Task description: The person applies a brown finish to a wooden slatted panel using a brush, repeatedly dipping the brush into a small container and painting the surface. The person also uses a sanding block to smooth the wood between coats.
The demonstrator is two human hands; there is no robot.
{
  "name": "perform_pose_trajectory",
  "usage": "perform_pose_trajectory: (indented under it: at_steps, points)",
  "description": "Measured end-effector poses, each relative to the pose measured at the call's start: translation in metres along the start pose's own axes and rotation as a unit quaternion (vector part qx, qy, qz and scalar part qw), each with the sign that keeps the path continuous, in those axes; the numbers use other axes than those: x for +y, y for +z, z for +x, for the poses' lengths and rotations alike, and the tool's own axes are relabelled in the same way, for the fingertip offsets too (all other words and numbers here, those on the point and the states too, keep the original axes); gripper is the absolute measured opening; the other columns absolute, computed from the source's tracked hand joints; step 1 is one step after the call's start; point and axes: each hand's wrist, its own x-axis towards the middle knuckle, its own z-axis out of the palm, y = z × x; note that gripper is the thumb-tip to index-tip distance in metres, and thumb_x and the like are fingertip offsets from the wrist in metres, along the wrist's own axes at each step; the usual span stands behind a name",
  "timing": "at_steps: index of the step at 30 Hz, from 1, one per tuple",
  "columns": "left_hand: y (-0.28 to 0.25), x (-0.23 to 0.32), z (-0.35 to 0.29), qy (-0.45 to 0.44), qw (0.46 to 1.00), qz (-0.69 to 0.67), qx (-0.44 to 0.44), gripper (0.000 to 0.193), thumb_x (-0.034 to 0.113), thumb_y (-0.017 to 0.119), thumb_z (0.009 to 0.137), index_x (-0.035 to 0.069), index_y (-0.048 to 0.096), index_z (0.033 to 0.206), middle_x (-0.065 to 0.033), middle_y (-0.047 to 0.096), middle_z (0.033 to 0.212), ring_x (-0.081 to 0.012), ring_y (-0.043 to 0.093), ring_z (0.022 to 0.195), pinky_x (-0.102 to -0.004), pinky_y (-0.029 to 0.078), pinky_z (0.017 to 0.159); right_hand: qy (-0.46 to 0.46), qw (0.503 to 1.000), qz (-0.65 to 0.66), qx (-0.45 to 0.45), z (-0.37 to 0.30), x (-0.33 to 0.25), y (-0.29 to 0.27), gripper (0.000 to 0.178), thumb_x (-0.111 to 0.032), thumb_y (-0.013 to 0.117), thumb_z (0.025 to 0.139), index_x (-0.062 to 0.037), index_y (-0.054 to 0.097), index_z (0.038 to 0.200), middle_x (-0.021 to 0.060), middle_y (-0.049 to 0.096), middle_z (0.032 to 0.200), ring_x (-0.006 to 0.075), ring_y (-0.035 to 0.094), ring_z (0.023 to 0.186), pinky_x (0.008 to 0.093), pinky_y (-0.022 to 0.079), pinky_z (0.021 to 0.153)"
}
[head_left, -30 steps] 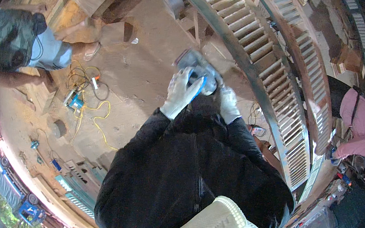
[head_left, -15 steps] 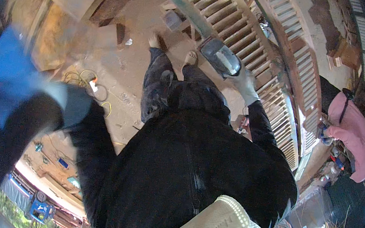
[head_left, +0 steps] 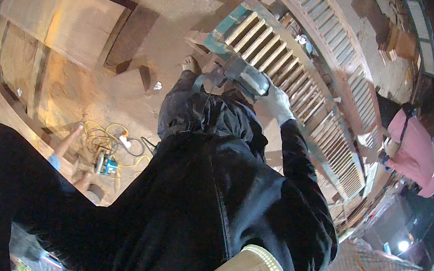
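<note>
A pale glove covers my right hand, which is closed round the near end of a dark, box-shaped thing with a smoky, glossy cover. Its exact kind I cannot make out. A dark loop trails from its left side, above my legs. Right beside it stands a slatted wooden panel with worn green paint on its frame. My left arm is bent out to the left in a black sleeve. The left hand itself is out of sight.
A teal power saw sits by a coiled yellow cable on the ground, near another person's bare limb. Wide boards lie at the far left. A person in pink bends over at the right, beyond a second slatted panel.
A blurred blue thing by my left hand is gone from view, and that arm has swung back. My right hand and the dark thing have shifted slightly left, toward my body.
</note>
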Motion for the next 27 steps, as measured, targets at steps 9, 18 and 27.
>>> perform_pose_trajectory:
  at_steps: [9,18,27]
  points:
    - [0.134,-0.014,0.021,0.014,0.989,-0.104,-0.104,0.024,0.026,0.055,0.093,0.006,0.065,0.102,-0.0097,0.069,0.088,-0.0207,0.067,0.077,-0.0344,0.052,0.07,-0.055,0.997,0.036,0.033,0.045,-0.073,-0.007,0.072,-0.045,0.065,0.08,-0.0177,0.04,0.142,0.0212,0.068,0.099,0.0378,0.066,0.092,0.0477,0.052,0.077]
    - [0.391,0.1,-0.219,-0.2,0.908,-0.2,-0.311,0.026,0.035,0.064,0.083,0.011,0.069,0.092,-0.0127,0.067,0.094,-0.0303,0.064,0.083,-0.0413,0.05,0.078,-0.028,0.996,0.079,0.004,-0.001,0.056,0.029,0.03,-0.021,0.059,0.08,0.0003,0.064,0.101,0.0252,0.067,0.089,0.0402,0.066,0.085,0.0487,0.053,0.075]
    - [0.446,0.206,-0.28,-0.265,0.88,-0.289,-0.269,0.02,0.031,0.071,0.077,0.011,0.068,0.08,-0.008,0.066,0.085,-0.0284,0.064,0.082,-0.0403,0.051,0.071,0.089,0.993,-0.019,-0.078,-0.059,0.132,0.031,0.069,-0.063,0.067,0.074,-0.0073,0.063,0.115,0.024,0.068,0.092,0.0389,0.067,0.088,0.0472,0.053,0.074]
